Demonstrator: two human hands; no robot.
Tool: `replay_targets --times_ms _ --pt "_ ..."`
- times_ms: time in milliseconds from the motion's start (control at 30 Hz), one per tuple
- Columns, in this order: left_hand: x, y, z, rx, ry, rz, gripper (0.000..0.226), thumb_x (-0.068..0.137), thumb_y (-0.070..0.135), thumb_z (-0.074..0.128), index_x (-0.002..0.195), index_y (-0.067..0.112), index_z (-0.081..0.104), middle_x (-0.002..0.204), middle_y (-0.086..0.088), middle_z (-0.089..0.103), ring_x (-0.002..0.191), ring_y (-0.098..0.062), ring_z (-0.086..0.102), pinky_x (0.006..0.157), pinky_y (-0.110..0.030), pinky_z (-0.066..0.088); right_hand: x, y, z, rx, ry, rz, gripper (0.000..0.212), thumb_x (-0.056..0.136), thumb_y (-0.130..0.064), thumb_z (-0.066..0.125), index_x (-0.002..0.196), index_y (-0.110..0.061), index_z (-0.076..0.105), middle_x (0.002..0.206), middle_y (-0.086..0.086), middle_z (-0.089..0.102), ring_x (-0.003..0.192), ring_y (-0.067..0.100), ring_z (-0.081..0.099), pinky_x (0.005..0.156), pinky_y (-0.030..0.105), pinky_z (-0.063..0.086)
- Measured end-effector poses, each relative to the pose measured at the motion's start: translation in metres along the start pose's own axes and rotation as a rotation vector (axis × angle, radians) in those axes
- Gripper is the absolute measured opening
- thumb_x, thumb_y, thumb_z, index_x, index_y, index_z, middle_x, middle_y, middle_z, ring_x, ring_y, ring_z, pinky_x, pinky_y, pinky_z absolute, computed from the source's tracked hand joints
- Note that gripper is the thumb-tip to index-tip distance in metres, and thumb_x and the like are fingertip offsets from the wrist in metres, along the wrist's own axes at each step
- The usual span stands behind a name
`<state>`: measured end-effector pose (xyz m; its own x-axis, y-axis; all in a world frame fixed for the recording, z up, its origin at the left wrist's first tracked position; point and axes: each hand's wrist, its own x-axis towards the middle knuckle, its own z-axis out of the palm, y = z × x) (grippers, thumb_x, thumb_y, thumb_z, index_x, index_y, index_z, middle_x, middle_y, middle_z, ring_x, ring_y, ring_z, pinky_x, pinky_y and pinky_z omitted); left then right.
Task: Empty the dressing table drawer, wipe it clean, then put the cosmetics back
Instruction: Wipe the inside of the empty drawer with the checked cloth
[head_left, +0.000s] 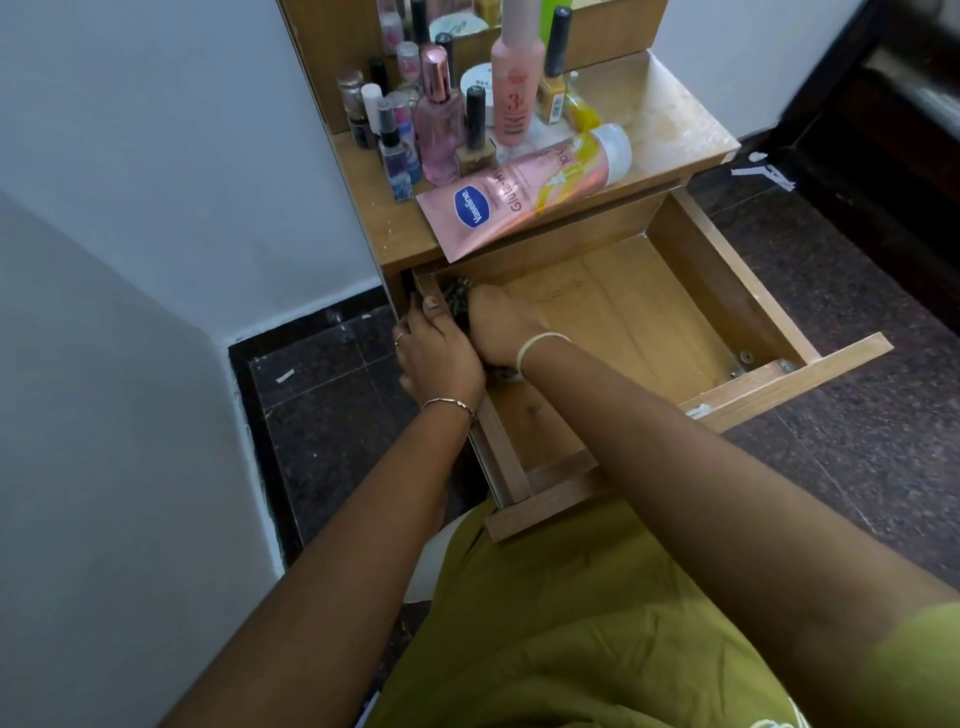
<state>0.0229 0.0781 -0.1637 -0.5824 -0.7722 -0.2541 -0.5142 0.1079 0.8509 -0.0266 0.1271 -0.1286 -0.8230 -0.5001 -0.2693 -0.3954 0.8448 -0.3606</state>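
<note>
The wooden drawer (737, 291) is pulled out and its bare floor shows. My right hand (498, 327) presses a dark patterned cloth (457, 296) into the drawer's far left corner. My left hand (441, 353) grips the drawer's left side wall beside it. On the table top (675, 119) stand several cosmetics: a pink Vaseline tube (524, 192) lying on its side, a tall pink bottle (517, 78), a perfume bottle (439, 119) and several small nail polish bottles (475, 135).
A white wall runs along the left. Dark speckled floor tiles (831, 291) surround the table, with scraps of white paper (763, 171) to the right. The Vaseline tube overhangs the table's front edge above the drawer. My green garment fills the bottom.
</note>
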Motion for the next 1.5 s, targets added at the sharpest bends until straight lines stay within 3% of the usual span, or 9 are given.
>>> replay_targets --times_ms 333,667,900,1133,1300,1500 --pt "0.0 0.0 0.001 0.032 0.001 0.007 0.046 0.102 0.037 0.02 0.138 0.018 0.043 0.148 -0.009 0.036 0.135 -0.029 0.033 0.107 -0.051 0.024 -0.002 0.049 -0.016 -0.241 0.054 0.087 0.024 0.085 -0.015 0.054 0.108 -0.01 0.06 0.119 0.01 0.061 0.11 0.03 0.059 0.082 0.037 0.048" --pt "-0.003 0.0 0.0 0.034 0.016 0.012 0.046 0.102 0.037 0.021 0.135 0.019 0.046 0.144 -0.009 0.04 0.133 -0.029 0.037 0.107 -0.053 0.025 0.002 0.137 -0.041 -0.35 0.187 0.374 0.032 0.095 -0.01 0.042 0.124 -0.002 0.052 0.12 0.019 0.049 0.114 0.04 0.049 0.087 0.046 0.046" --pt "-0.004 0.0 0.0 0.035 0.019 0.017 0.046 0.102 0.036 0.021 0.136 0.017 0.046 0.143 -0.01 0.041 0.131 -0.029 0.039 0.107 -0.053 0.026 0.004 0.128 -0.035 -0.244 0.157 0.489 0.037 0.096 -0.01 0.043 0.13 0.004 0.046 0.123 0.021 0.05 0.115 0.04 0.052 0.09 0.043 0.047" --pt "-0.003 0.001 0.0 0.038 0.021 0.015 0.046 0.102 0.037 0.021 0.135 0.018 0.047 0.142 -0.011 0.041 0.131 -0.03 0.039 0.107 -0.053 0.025 -0.015 0.066 0.0 -0.221 0.047 0.217 0.034 0.099 -0.009 0.033 0.127 -0.002 0.052 0.129 0.02 0.051 0.114 0.036 0.056 0.091 0.041 0.047" --pt "-0.002 0.002 -0.001 0.044 0.014 0.006 0.045 0.102 0.036 0.021 0.133 0.015 0.047 0.142 -0.012 0.041 0.131 -0.031 0.038 0.106 -0.052 0.026 -0.03 0.025 0.03 -0.072 -0.054 0.018 0.026 0.093 -0.011 0.046 0.116 -0.005 0.055 0.116 0.018 0.063 0.107 0.037 0.061 0.081 0.037 0.049" --pt "-0.005 0.003 -0.002 0.056 0.011 0.012 0.046 0.102 0.036 0.02 0.133 0.015 0.047 0.143 -0.011 0.041 0.132 -0.029 0.038 0.107 -0.052 0.025 -0.045 0.034 0.023 -0.128 -0.249 0.007 0.042 0.086 -0.008 0.059 0.125 -0.002 0.043 0.119 0.019 0.058 0.109 0.034 0.058 0.079 0.035 0.047"
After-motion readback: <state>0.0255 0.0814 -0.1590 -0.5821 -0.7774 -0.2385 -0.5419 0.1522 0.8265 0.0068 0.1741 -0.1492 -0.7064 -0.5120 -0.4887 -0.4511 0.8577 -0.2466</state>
